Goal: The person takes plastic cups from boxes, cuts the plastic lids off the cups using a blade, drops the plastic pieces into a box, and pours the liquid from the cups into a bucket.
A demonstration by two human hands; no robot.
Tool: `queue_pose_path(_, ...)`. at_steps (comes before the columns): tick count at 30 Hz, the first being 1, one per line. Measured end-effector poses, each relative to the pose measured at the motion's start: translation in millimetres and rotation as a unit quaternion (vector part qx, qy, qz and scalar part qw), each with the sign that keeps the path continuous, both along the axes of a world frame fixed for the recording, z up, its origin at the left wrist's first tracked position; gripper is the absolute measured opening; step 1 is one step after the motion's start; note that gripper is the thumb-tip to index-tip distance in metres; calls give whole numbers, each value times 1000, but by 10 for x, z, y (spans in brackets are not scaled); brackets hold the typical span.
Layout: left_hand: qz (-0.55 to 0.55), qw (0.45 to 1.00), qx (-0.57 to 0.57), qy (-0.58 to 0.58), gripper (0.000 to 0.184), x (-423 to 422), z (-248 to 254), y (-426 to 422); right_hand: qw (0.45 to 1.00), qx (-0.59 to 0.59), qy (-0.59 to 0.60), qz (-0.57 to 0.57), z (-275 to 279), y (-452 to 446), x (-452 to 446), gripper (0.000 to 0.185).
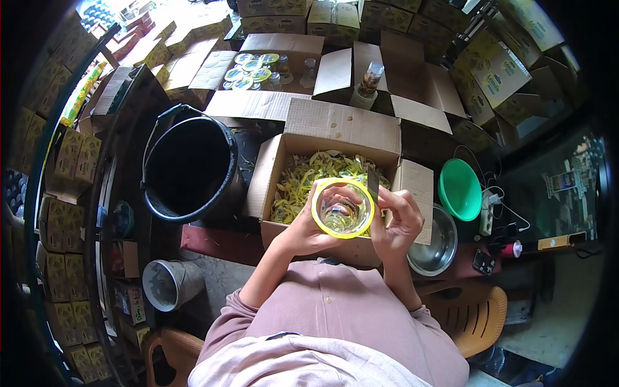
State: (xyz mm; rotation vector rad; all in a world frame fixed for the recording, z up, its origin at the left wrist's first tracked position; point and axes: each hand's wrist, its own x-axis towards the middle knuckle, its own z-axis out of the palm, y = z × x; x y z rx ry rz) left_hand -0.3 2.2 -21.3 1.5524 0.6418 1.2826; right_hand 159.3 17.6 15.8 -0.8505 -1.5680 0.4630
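Above the open box (343,122), left hand (300,231) clamps the cup (342,220) by its side; right hand (394,227) bends beside the yellow rim (342,235), grip unclear. Cup seems light, stiff, slippery; best held around the wall.

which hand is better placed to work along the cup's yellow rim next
Probably the right hand: it is beside the yellow rim and seems to pinch a dark flat piece there. The left hand is wrapped around the clear cup, so it suits steadying.
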Motion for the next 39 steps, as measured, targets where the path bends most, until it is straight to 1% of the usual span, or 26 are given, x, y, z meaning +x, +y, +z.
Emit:
queue_pose_path(3, -12, 998, -21, -49, 81, -1, -92, 14, 1000, 12, -7, -3, -3, -31, 2, 30)
queue_pose_path(6, -14, 995, -58, -77, 77, -24, -63, -27, 999, 32, -29, -3, -28, -50, 12, 30)
queue_pose_path(9, -14, 998, -18, 60, 72, -92, -19, -53, 1000, 18, -25, 4, -28, -35, 14, 29)
queue_pose_path(10, -14, 999, -39, 18, 67, -57, -11, -71, 1000, 10, -22, 9, -30, -31, 16, 29)
queue_pose_path(13, 0, 1000, 0, 14, 75, -50, -4, -21, 1000, -3, -19, 15, -26, -15, 18, 30)
queue_pose_path(14, -1, 996, -57, -64, 79, -13, 25, -33, 1000, -3, -23, 10, -24, -19, 8, 30)
queue_pose_path(17, 10, 987, -44, -153, 79, 47, -41, -8, 999, 6, -34, -7, -3, -35, -32, 29)
queue_pose_path(18, 18, 989, -14, -148, 72, 65, -50, 16, 999, 10, -38, -13, 4, -41, -45, 29)
queue_pose_path(21, 12, 990, -8, -141, 69, 31, -62, 54, 998, 30, -27, -42, 3, -60, -62, 28)
queue_pose_path(22, 25, 989, -20, -143, 67, 42, -30, 25, 997, 39, -34, -51, 8, -65, -62, 28)
queue_pose_path(25, 15, 983, -56, -174, 68, 35, 1, -6, 995, 58, -52, -70, 9, -100, -58, 28)
queue_pose_path(29, 8, 983, -41, -176, 67, 55, 2, -11, 993, 70, -65, -70, -4, -139, -74, 28)
queue_pose_path(32, 12, 990, -28, -139, 69, 48, -60, -8, 991, 76, -70, -79, 0, -143, -86, 30)
queue_pose_path(35, 18, 996, 11, -90, 71, 56, -106, 6, 990, 85, -72, -86, 28, -125, -90, 31)
queue_pose_path(38, 11, 999, 14, -38, 73, 31, -77, -16, 992, 76, -68, -76, 38, -74, -72, 33)
queue_pose_path(39, 7, 999, 3, -53, 73, 35, -64, -18, 993, 69, -66, -70, 37, -56, -65, 34)
